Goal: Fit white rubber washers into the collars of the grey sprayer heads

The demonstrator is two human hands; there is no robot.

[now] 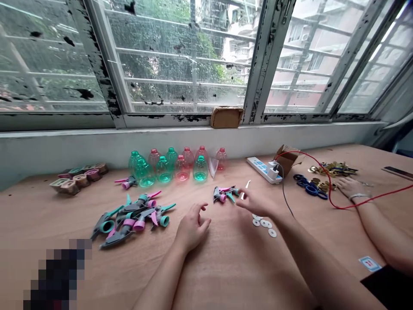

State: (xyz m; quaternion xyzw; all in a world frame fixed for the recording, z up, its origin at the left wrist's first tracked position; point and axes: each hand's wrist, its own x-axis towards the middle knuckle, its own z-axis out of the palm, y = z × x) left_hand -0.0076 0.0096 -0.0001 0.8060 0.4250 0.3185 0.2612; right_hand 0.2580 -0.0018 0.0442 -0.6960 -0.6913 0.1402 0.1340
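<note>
My left hand [192, 226] hovers low over the middle of the table, its fingers loosely curled and apart, with nothing visible in it. Further right, my right hand [258, 204] reaches inward with fingers apart, close to a small group of trigger spray heads [222, 196] in grey, pink and teal. Whether its fingertips touch them I cannot tell. A thin white strip [247, 185] lies just behind those fingers. Several white ring washers [265, 223] lie below the right hand. A larger pile of trigger spray heads [135, 217] lies to the left.
Several green and pink clear bottles [164, 168] stand along the wall. A power strip [263, 169] with a red cable [327, 172] lies at right, beside a cardboard box [287, 161]. Another person's hand [350, 187] rests near blue-handled scissors [311, 188] and brass-coloured parts [335, 169].
</note>
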